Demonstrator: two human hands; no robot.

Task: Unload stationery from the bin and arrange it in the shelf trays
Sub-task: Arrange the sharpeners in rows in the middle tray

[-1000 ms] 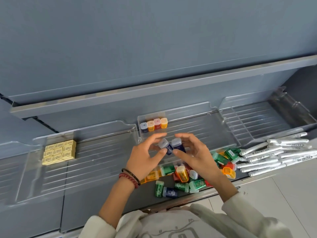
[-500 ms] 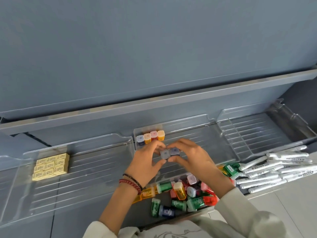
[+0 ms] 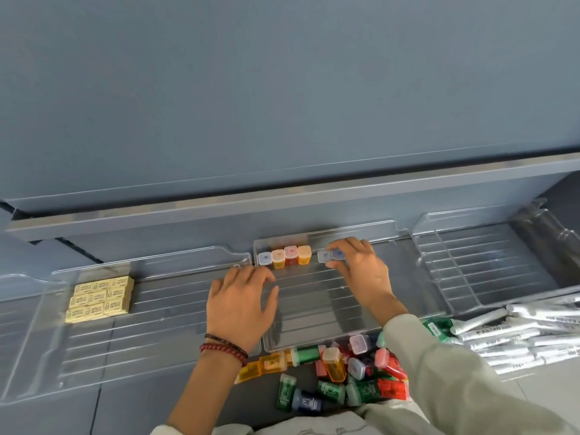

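Note:
My right hand (image 3: 361, 271) pinches two blue sharpeners (image 3: 331, 255) at the back of the clear middle tray (image 3: 405, 287), just right of a row of several coloured sharpeners (image 3: 285, 259) standing there. My left hand (image 3: 240, 301) hovers flat, holding nothing, over the divide between the left tray (image 3: 94, 350) and the middle tray. A heap of loose coloured sharpeners (image 3: 342, 378) lies in front of the trays, partly hidden by my right sleeve.
Yellow erasers (image 3: 100, 298) are stacked at the back left of the left tray. The clear right tray (image 3: 489, 271) shows only its ribbed floor. White wrapped pens (image 3: 527, 334) are piled at the right. A grey shelf lip (image 3: 282, 202) overhangs the trays.
My right hand has carried the two blue sharpeners back and right to the tray's rear wall. My left hand let go of them and drew back to the left.

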